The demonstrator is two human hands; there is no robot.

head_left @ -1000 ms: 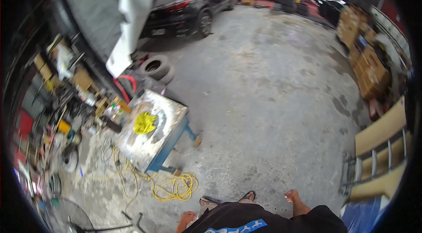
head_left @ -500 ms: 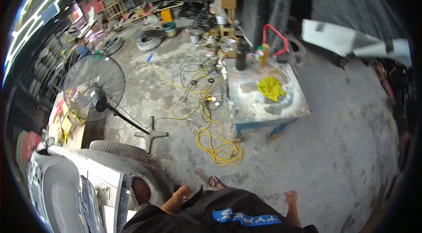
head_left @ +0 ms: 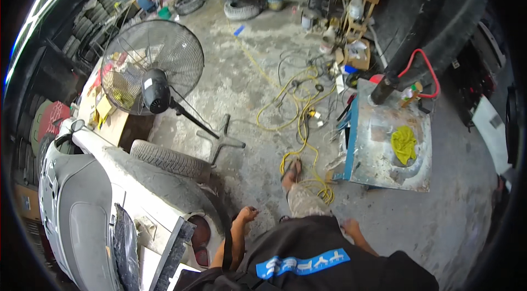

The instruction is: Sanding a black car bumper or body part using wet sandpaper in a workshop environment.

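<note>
My left hand (head_left: 246, 215) hangs low, nearest to the red tail lights (head_left: 201, 232) of a grey and white car body (head_left: 82, 203). Its fingers are curled together, and whatever lies in them, if anything, is too small to make out. On the other side of my black shirt, my right hand (head_left: 351, 228) hangs over the floor, apart from everything. Blur and its small size hide how its fingers are set. Ahead and to the right stands a worn metal-topped table (head_left: 373, 145) with a crumpled yellow-green cloth (head_left: 403, 144) on top.
A loose yellow cord (head_left: 297, 143) tangles on the concrete by my sandalled foot (head_left: 292, 174). A pedestal fan (head_left: 157, 91) stands ahead left, behind a tyre (head_left: 170, 159) beside the car. A dark post (head_left: 386, 89) and curved red tube (head_left: 433, 80) rise at the table's far end.
I have stepped forward and my view has turned left. The table now appears farther right and closer, and the fan and car look larger. My foot has come onto the cord.
</note>
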